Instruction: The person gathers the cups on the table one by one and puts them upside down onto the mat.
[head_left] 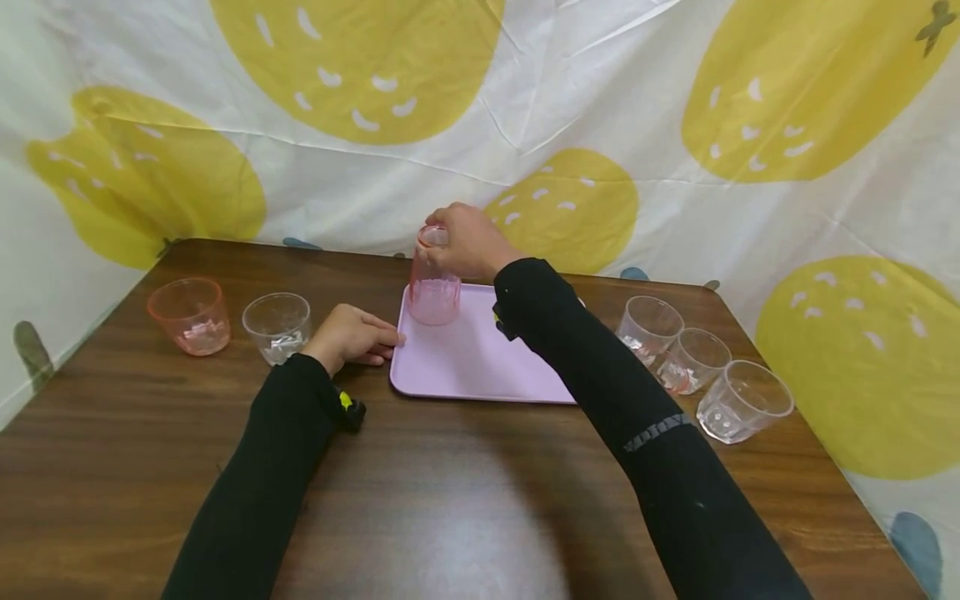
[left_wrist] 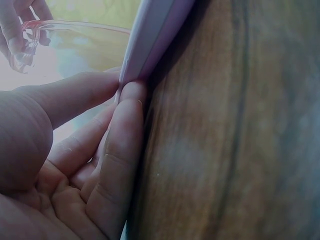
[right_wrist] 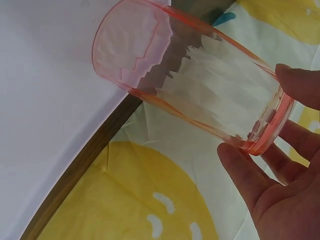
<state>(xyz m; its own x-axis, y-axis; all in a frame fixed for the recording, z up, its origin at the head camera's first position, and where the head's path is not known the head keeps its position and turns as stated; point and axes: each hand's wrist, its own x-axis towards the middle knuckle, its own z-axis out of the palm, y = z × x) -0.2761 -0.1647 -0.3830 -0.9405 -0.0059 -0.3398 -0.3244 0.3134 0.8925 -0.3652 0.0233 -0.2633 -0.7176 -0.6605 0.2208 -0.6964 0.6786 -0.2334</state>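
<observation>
A pink, see-through glass (head_left: 435, 302) is upside down over the back left corner of a lilac tray (head_left: 480, 367). My right hand (head_left: 471, 240) grips it by its thick base, fingertips spread round it in the right wrist view. Whether the rim touches the tray, I cannot tell. At the tray's left edge, my left hand (head_left: 354, 337) pinches the rim, thumb above and fingers below, as the left wrist view shows. Just left of that hand stands a clear glass (head_left: 276, 321), partly hidden by the wrist.
A pink tumbler (head_left: 191, 321) stands at the far left of the brown wooden table (head_left: 420, 492). Three clear glasses, the nearest one (head_left: 742, 404) included, stand in a slanting row right of the tray. A lemon-print cloth (head_left: 570, 100) hangs behind the table.
</observation>
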